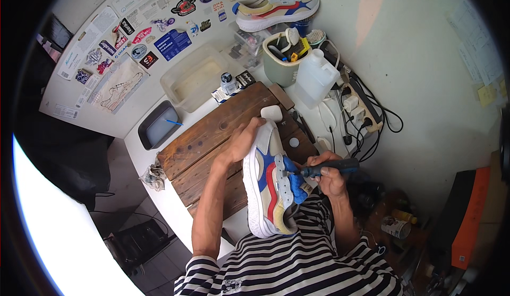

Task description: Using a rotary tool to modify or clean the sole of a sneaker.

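A multicoloured sneaker [270, 176] with cream, blue, red and yellow panels and a white sole is tilted against my striped shirt, its toe pointing away. My left hand [242, 145] is closed round the toe end. In my right hand [328, 175] is a dark pen-shaped rotary tool [344, 165]. Its thin tip meets the pale eyelet strip [281, 178], beside the blue tongue [298, 185]. No laces show in the eyelets. Whether the tool is running cannot be told. Beneath the toe lies a dark wooden board [212, 131].
Behind the board stand a clear plastic tub [199, 81], a dark tray [159, 126] and a small bottle [228, 83]. Further right are a tool bin [280, 69], a white jug [314, 81] and a power strip [366, 107] with cables. A matching sneaker [279, 10] sits at the back.
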A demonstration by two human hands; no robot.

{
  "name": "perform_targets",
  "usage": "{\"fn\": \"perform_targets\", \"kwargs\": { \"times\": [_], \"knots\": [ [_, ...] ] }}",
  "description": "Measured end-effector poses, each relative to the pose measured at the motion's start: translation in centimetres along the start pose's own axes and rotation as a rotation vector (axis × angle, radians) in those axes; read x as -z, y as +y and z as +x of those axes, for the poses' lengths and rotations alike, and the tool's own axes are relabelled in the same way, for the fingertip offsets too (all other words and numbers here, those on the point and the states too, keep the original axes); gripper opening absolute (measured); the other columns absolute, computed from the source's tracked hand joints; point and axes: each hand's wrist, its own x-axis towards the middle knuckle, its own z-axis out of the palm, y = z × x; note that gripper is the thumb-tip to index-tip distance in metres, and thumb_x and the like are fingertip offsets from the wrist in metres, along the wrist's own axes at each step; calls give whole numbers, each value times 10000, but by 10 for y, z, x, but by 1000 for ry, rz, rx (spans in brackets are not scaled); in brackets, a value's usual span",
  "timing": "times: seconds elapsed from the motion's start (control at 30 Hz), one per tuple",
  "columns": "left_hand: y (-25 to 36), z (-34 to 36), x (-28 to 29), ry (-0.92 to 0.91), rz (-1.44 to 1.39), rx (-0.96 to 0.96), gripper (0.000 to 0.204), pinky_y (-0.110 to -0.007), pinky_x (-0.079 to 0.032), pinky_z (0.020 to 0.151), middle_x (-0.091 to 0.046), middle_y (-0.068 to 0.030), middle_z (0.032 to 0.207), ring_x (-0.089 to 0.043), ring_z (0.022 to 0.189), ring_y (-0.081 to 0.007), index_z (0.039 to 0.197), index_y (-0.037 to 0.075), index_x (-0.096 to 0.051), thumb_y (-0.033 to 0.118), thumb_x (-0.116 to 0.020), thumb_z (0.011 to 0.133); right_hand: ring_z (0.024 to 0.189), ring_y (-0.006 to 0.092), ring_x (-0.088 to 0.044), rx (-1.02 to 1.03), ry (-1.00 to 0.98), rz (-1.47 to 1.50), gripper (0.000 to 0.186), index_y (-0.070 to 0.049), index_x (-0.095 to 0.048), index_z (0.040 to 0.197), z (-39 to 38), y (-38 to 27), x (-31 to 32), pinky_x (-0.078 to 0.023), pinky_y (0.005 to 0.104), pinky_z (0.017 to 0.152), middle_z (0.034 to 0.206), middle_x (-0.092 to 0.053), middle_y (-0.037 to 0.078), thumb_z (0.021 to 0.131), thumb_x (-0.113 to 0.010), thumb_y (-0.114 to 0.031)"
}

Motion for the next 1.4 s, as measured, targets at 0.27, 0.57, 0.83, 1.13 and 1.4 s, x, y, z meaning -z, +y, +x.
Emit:
{"fn": "perform_targets", "kwargs": {
  "times": [0.27, 0.57, 0.83, 1.13, 1.4],
  "knots": [
    [2, -10, -3, 99, -354, 62, 546, -336, -439, 991, -604, -192, 1232, -587, 1117, -258, 1267, -6, -565, 431, -384, 995, 642, 165, -504, 65, -100, 319, 251, -6, -596, 999, 2, -7, -1, -459, 548, 1032, 664, -502, 61, 841, -608, -201],
    [-4, -60, 0, 754, -1129, -36, 585, -367, -522, 898, -633, -145, 1110, -644, 993, -250, 1223, 31, -535, 523, -328, 984, 911, 200, -565, 329, 19, 240, 386, -108, -549, 1208, 0, -45, -7, -249, 591, 1184, 793, -557, 27, 893, -613, -321],
    [5, -82, -21, 1015, -1318, -10, 558, -391, -498, 974, -605, -116, 1221, -617, 1102, -257, 1258, 67, -499, 523, -294, 1011, 872, 186, -560, 349, 57, 46, 456, -37, -541, 1229, 8, -36, -16, -400, 404, 989, 971, -599, 107, 871, -662, -292],
    [0, -88, 12, 1024, -1291, -81, 517, -387, -545, 899, -651, -114, 1117, -663, 1006, -249, 1204, 47, -558, 483, -345, 1027, 874, 213, -565, 251, 5, 29, 415, -65, -593, 1152, 11, -30, -12, -397, 484, 1044, 757, -579, 63, 829, -685, -308],
    [51, -61, 92, 314, -806, 45, 524, -295, -567, 654, -689, -144, 917, -694, 746, -189, 1148, -2, -614, 486, -543, 971, 700, 156, -573, 232, -279, 146, 311, -16, -625, 1011, 29, -39, -21, -284, 684, 1143, 760, -583, 109, 784, -685, -221]
  ]
}}
